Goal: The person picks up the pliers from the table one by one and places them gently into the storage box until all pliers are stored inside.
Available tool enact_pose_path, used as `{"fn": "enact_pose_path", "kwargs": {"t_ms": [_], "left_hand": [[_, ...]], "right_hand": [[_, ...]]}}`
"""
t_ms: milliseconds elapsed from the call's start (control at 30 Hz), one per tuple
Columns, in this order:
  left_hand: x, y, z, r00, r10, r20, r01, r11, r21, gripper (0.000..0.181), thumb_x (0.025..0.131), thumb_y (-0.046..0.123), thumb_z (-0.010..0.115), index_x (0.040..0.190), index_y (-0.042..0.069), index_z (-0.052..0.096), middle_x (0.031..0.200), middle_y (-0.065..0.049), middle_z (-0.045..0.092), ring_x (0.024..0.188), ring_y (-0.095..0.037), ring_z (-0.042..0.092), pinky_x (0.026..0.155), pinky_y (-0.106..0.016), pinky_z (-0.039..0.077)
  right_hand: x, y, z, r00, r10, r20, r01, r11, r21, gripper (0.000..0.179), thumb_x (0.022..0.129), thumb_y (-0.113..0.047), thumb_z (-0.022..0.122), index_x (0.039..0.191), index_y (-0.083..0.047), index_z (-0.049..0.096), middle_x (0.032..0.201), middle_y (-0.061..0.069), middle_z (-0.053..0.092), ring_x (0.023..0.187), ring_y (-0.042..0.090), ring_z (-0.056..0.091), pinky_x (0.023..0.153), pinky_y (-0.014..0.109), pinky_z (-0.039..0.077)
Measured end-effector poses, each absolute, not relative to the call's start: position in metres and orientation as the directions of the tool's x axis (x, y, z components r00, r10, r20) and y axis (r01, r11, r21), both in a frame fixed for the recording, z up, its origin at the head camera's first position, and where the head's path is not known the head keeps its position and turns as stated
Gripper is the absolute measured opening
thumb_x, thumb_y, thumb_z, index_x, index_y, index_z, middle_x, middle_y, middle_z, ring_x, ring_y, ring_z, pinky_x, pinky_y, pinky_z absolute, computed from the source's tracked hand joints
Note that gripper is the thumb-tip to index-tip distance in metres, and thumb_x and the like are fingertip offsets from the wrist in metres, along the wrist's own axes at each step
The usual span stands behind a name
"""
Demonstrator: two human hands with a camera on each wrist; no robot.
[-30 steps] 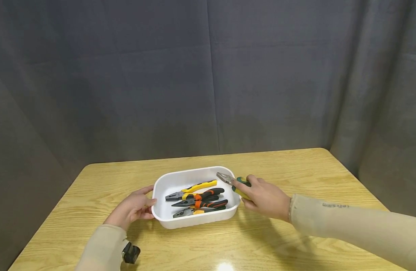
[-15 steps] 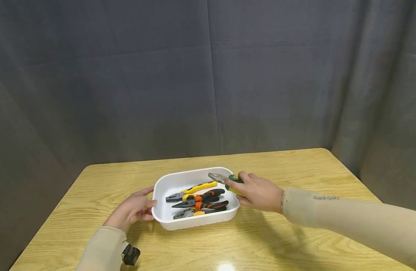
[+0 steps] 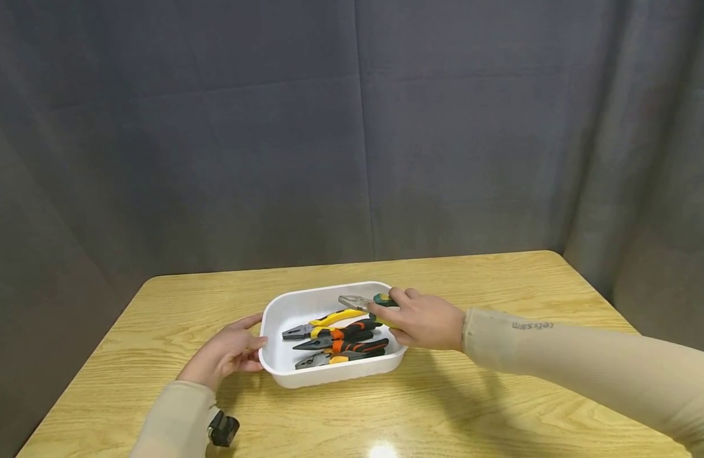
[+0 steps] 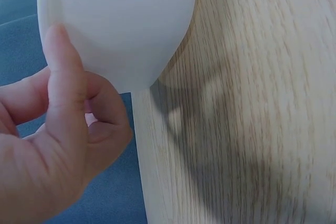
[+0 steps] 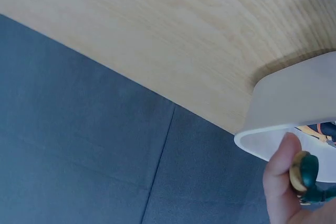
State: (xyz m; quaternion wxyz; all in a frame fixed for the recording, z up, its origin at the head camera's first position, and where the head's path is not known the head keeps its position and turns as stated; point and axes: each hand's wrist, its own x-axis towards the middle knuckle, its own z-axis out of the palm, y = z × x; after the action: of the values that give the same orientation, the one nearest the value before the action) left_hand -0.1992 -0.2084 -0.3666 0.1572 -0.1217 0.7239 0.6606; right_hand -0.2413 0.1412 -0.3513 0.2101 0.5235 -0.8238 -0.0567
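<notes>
My left hand (image 3: pixel 232 350) grips the left end of a white plastic tray (image 3: pixel 335 380). In the left wrist view, the thumb (image 4: pixel 64 61) lies on the tray's rim and the other fingers are curled outside it. My right hand (image 3: pixel 429 322) holds green-and-yellow combination pliers (image 3: pixel 354 302) by the handles, above the tray's right end, with their metal head pointing left. Several pliers lie inside the tray, heads to the left: yellow-handled pliers (image 3: pixel 342 316) at the back, black-and-orange long-nose pliers (image 3: pixel 313 344) in the middle, and orange-and-black pliers (image 3: pixel 312 361) at the front.
The tray stands on a wood-grain table (image 3: pixel 501 280) with rounded far corners. A dark grey curtain (image 3: pixel 283 159) hangs behind and at both sides. A small black device (image 3: pixel 223 429) is strapped at my left wrist.
My right hand has moved left with the green-and-yellow pliers, from the tray's right rim to further over its inside. The left hand keeps its hold on the tray.
</notes>
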Motion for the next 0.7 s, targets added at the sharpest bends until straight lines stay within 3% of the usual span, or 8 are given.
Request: {"fn": "enact_pose_path", "kwargs": {"t_ms": [300,700], "left_hand": [[-0.2,-0.208,-0.367,-0.92,0.014,-0.391,-0.388,0.095,0.917,0.062,0.096,-0.007,0.048,0.152,-0.001,0.021,0.085,-0.016,0.05,0.061,-0.015,0.053,0.051,-0.02,0.056],[-0.202,-0.207,-0.366,-0.921,0.011,-0.39,-0.387,0.103,0.916,0.062,0.096,-0.007,0.048,0.152,-0.001,0.021,0.088,-0.018,0.05,0.061,-0.016,0.054,0.052,-0.021,0.057]], "right_hand": [[-0.248,0.136,-0.351,-0.311,-0.912,0.267,-0.842,0.395,0.368,0.05,0.087,-0.018,0.064,0.134,-0.014,0.048,0.101,0.015,0.053,0.062,0.02,0.049,0.039,0.021,0.037],[-0.259,0.126,-0.346,-0.286,-0.932,0.222,-0.83,0.357,0.429,0.047,0.091,-0.024,0.062,0.136,-0.016,0.051,0.108,0.015,0.055,0.07,0.021,0.056,0.038,0.022,0.042]]}}
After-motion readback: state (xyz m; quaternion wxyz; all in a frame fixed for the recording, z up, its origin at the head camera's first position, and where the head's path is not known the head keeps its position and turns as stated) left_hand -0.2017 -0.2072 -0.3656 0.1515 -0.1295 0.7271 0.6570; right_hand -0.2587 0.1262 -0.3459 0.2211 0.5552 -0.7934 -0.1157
